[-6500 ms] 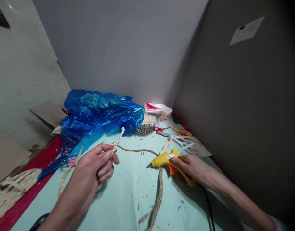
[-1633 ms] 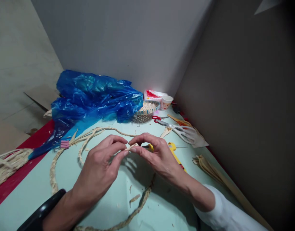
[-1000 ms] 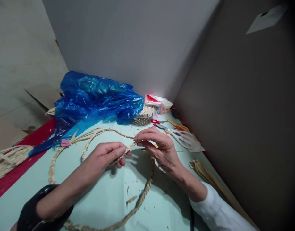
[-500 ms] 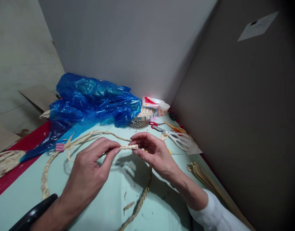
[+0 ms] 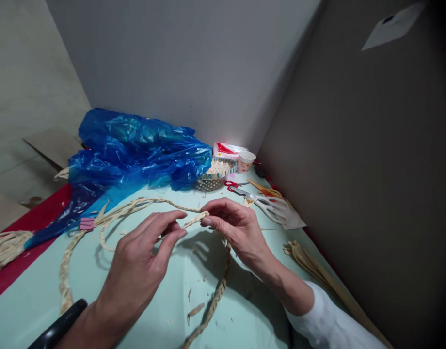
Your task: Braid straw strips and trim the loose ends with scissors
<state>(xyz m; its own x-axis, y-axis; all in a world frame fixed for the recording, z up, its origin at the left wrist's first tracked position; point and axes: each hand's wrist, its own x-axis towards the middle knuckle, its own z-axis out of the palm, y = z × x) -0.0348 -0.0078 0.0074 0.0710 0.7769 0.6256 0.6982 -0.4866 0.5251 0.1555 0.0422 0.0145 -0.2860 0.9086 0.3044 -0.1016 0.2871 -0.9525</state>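
A long braided straw cord [image 5: 215, 295] loops over the pale green table [image 5: 143, 310]. My left hand [image 5: 139, 264] pinches the cord's end section between thumb and fingers. My right hand [image 5: 233, 228] pinches the tip of that same end [image 5: 194, 220] from the other side, fingers closed on it. The two hands are a few centimetres apart above the table, with the short stretch of braid between them. A black band shows on my left wrist.
A crumpled blue plastic bag [image 5: 135, 150] lies at the back left. A small woven basket [image 5: 217, 172], a paper cup [image 5: 246, 160], red and white scissors [image 5: 266, 201] and straw strips [image 5: 310, 264] lie along the right wall. A pink clip [image 5: 87, 223] holds the cord.
The glue gun I touched with my right hand is now out of sight. Both hands have come together on the braid's end, which now tilts up toward the right hand.
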